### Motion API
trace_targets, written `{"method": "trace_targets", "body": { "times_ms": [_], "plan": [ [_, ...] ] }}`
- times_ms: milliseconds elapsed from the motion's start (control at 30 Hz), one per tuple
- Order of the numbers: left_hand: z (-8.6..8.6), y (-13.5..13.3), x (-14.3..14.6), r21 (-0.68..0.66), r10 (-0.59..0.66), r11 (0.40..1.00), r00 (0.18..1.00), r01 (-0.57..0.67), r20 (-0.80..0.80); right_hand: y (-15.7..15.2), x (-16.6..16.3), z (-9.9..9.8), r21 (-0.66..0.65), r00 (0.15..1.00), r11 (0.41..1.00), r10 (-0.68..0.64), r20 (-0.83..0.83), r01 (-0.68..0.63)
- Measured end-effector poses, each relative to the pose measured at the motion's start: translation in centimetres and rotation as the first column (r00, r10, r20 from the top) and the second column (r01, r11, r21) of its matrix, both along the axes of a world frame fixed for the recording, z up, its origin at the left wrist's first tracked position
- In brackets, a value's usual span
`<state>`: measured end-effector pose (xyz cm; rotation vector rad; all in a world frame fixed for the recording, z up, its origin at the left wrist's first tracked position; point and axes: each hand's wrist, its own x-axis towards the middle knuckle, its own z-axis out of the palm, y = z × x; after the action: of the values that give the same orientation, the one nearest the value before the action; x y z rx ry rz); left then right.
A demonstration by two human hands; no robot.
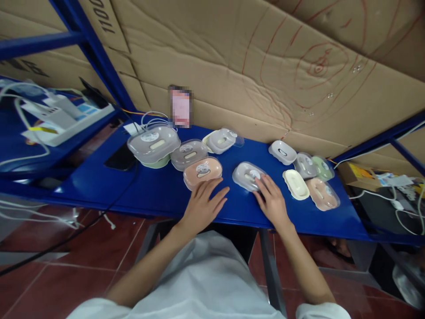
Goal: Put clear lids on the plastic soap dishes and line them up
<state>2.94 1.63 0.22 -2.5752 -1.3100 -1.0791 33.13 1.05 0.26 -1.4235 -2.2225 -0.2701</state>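
Note:
Several small oval plastic dishes, like soap dishes with clear lids, sit on a blue table (pixel 149 195). My left hand (pixel 205 200) lies with fingers spread at the near edge of a peach dish (pixel 203 170). Fingers of my right hand (pixel 272 199) rest, apart, on the right side of a grey lidded dish (pixel 245 176) bearing a round sticker. Left of the peach one are a grey-brown dish (pixel 188 155) and a large grey lidded dish (pixel 153 141) stacked over a green one (pixel 157 162). A cream dish (pixel 296 184) without a lid stands right of my right hand.
More dishes are at the right: white (pixel 282 152), grey (pixel 305 165), green (pixel 322 168) and peach (pixel 322 193). A pale stack (pixel 222 140) stands at the back. A dark phone (pixel 121 157) lies left; another phone (pixel 181 107) leans on the cardboard wall (pixel 215 57). Cables (pixel 156 118) run behind.

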Motion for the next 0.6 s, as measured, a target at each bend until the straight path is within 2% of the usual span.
{"method": "trace_targets", "body": {
  "times_ms": [100,167,267,400,500,600],
  "plan": [
    [0.1,-0.1,-1.5,0.015,0.186,0.983,0.982,-0.186,-0.031,3.9,0.3,1.2,-0.004,0.994,0.995,-0.103,0.031,0.103],
    [-0.2,-0.1,-2.3,0.004,0.227,0.974,0.973,-0.227,-0.049,7.1,-0.8,2.0,-0.026,0.996,0.996,-0.084,0.026,0.085],
    [-0.9,-0.3,-2.7,-0.012,0.206,0.978,0.977,-0.207,-0.063,12.0,-4.2,2.5,-0.102,0.998,0.995,0.013,0.057,-0.007],
    [-1.3,-0.8,-2.7,-0.001,0.189,0.982,0.981,-0.189,-0.043,16.8,-9.0,1.8,-0.187,0.988,0.978,0.110,0.107,-0.089],
    [-1.3,-1.0,-2.7,-0.016,0.166,0.986,0.985,-0.167,-0.036,18.5,-10.4,0.9,-0.178,0.992,0.979,0.110,0.065,-0.097],
    [-1.3,-1.0,-2.8,-0.016,0.170,0.985,0.985,-0.170,-0.031,18.8,-9.7,0.6,-0.133,0.993,0.984,0.117,0.001,-0.115]
  ]
}}
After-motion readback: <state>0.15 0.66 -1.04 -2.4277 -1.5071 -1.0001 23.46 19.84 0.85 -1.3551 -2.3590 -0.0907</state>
